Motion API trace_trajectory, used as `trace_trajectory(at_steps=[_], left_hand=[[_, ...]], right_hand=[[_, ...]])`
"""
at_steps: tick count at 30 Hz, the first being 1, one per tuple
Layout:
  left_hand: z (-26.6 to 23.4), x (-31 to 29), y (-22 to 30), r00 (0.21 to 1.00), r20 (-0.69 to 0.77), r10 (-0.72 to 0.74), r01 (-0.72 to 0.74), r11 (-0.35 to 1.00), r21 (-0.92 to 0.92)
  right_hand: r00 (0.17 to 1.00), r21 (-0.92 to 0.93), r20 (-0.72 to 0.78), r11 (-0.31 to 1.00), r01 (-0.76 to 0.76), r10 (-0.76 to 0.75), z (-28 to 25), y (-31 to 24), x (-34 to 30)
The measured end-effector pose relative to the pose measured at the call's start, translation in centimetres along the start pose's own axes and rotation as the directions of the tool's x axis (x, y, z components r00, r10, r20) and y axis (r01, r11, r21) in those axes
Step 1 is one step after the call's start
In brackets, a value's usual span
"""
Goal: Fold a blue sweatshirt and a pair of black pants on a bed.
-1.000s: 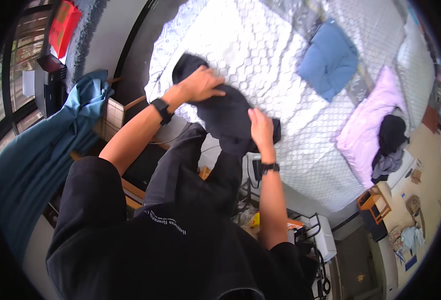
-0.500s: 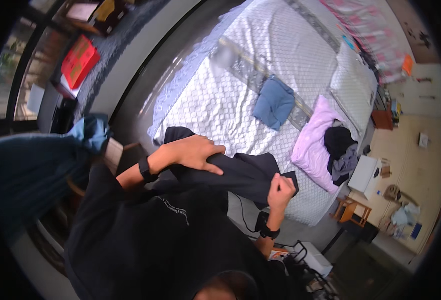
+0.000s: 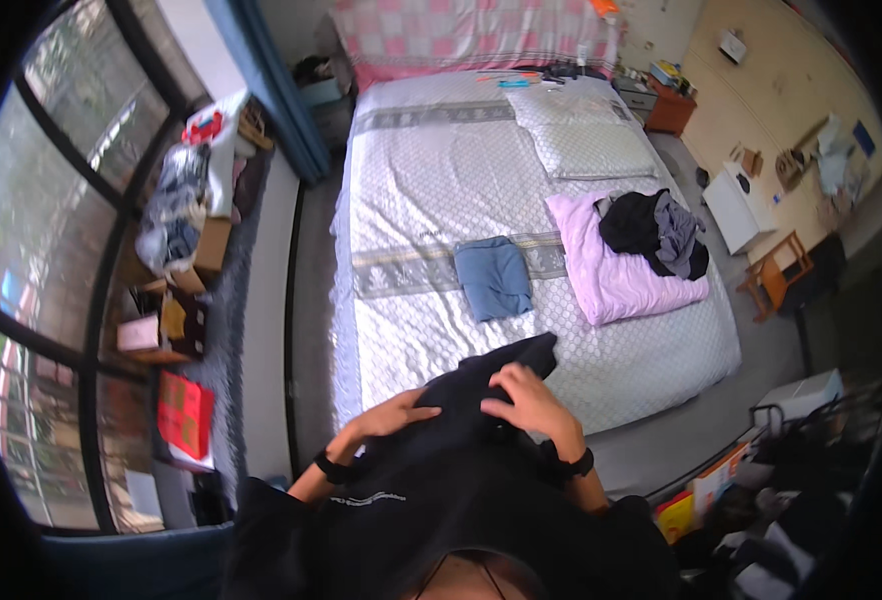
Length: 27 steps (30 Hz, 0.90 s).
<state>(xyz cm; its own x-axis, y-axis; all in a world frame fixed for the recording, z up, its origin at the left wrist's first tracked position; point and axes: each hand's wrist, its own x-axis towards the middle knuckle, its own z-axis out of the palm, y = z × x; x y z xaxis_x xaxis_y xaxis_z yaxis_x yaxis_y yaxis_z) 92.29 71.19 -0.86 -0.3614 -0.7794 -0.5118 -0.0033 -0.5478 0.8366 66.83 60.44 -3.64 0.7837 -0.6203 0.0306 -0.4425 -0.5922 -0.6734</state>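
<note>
A black garment lies bunched in front of me at the near edge of the bed, with one end pointing to the far right. It blends into my black shirt, so its near side is hard to make out. My left hand rests along its left side, fingers stretched out and thumb apart. On the right side, my right hand touches the cloth with curved, spread fingers. Beyond them, a folded blue-grey garment lies flat on the bed.
Right of the folded piece, a lilac quilt carries black and grey clothes. White pillows lie farther back. A windowsill with boxes and a red bag runs along the left. A wooden chair stands at right.
My view has turned to face the bed squarely. The black garment is more bunched and turned, one end pointing away from me. My right hand's closed fingers have spread, and my hands are nearer each other.
</note>
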Motion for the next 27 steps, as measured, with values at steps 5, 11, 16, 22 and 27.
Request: trace_trajectory(at_steps=[5,11,16,22,27], left_hand=[[0.1,2.6,-0.3,1.000,0.022,-0.016,0.012,0.982,0.187],[1.1,1.4,2.3,0.947,0.289,-0.141,-0.031,0.853,0.521],[0.8,1.7,-0.8,0.978,0.205,-0.042,-0.111,0.726,0.679],[1.5,3.2,-0.9,0.998,-0.026,0.064,-0.061,0.993,0.106],[3.1,1.5,4.4,0.994,-0.052,0.095,-0.105,0.956,-0.275]], right_hand=[[0.968,0.273,0.248,0.956,-0.105,0.036,3.2,1.5,-3.0],[0.968,0.293,0.237,0.943,-0.156,0.087,1.4,1.0,-5.3],[0.935,0.183,0.273,0.942,-0.281,0.226,2.4,1.8,-5.8],[0.929,0.260,0.355,0.944,-0.205,0.104,-1.4,0.1,-3.5],[0.971,0.009,0.225,0.996,-0.087,0.082,0.4,-0.1,-3.0]])
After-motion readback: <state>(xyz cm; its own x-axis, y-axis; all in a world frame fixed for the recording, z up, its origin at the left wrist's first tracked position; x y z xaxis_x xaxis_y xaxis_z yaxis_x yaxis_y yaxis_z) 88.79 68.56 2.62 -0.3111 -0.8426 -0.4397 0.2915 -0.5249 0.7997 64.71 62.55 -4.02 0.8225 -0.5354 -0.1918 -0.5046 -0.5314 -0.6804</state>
